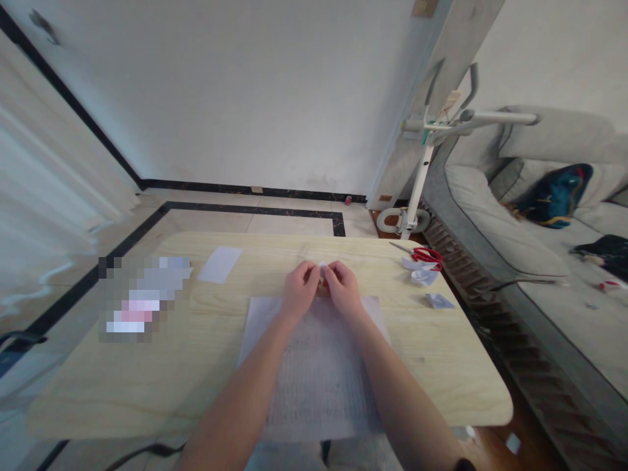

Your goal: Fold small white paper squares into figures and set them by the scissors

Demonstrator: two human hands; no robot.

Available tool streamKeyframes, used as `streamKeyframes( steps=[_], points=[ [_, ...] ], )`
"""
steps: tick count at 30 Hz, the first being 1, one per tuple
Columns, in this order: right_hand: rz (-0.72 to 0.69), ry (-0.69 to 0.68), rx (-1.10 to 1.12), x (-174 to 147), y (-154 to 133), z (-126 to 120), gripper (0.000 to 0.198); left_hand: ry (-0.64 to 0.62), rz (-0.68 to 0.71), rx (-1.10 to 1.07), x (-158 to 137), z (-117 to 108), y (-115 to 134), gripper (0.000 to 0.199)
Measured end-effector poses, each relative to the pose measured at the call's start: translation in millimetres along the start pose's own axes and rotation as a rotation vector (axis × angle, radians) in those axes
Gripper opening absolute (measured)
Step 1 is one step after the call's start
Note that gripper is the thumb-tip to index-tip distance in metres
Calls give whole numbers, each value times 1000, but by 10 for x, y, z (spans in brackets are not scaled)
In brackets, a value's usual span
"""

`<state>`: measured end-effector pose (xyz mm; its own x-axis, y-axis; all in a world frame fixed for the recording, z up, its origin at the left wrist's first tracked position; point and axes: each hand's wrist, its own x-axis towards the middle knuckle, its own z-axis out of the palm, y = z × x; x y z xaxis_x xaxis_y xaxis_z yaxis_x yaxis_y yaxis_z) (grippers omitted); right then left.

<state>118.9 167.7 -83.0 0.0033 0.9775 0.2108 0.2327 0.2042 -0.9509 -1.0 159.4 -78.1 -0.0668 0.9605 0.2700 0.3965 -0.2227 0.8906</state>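
My left hand (299,288) and right hand (343,286) meet over the far middle of the counter (441,353), fingertips turned toward each other. Between them I hold a small white scrap (322,269); each grip is pinching it, thumb against fingers, one from each side. The scrap sits above the counter at the far edge of a large sheet (318,379) that lies flat under my forearms and reaches to the near edge. The sheet carries faint rows of print, too blurred to read.

To the far left of my hands lies a blank white slip (220,264), flat and well apart from the sheet. Farther left sits something blurred out, which I cannot make out. To the right, near the counter's far corner, red-handled scissors (422,254) lie across a few white offcuts (422,273), touching them. Nearer to me on that side rests another small folded piece (439,301), alone.

Beyond the counter's right edge stands a grey sofa (495,216) with a blue bag (554,195) on it.
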Motion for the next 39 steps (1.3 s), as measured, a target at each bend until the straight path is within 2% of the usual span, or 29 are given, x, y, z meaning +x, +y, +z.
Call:
streamKeyframes(
  steps=[7,18,28,32,35,39],
  points=[
    [2,0,109,3,8,-15,26,-86,-7,-20,-12,15,8,34],
    [-62,41,-48,-25,-24,-11,26,-41,78,107,-35,11,-7,31],
    [2,-34,170,-1,2,-13,26,-15,-15,-67,-19,18,56,31],
    [-46,43,61,-14,-15,-11,23,30,-65,-99,13,25,43,28],
    [-101,128,-90,-29,-25,-7,22,76,-100,-105,7,26,40,36],
    [-243,79,-302,-60,-51,-11,22,58,-120,-169,-19,24,55,39]
  ],
)
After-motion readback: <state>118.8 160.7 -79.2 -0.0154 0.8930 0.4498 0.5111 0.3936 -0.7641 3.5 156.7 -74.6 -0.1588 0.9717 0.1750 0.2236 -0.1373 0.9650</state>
